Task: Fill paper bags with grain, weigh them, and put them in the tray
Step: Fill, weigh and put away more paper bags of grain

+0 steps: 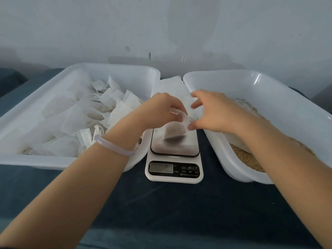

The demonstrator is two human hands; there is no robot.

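My left hand (162, 109) pinches the top of a small white paper bag (175, 131) whose darker lower part shows grain inside. The bag hangs just above the platform of a white kitchen scale (173, 166). My right hand (213, 112) hovers beside the bag's top with fingers spread and relaxed, its thumb close to the bag's upper edge. The white tray (32, 159) on the left holds several filled paper bags (71, 112). Brown grain (248, 159) lies in the white tub (269, 90) on the right.
A stack of flat paper bags (175, 88) lies behind the scale, between the two containers. Everything stands on a dark blue cloth (170, 209) against a pale wall. A pale bangle (113, 148) circles my left wrist.
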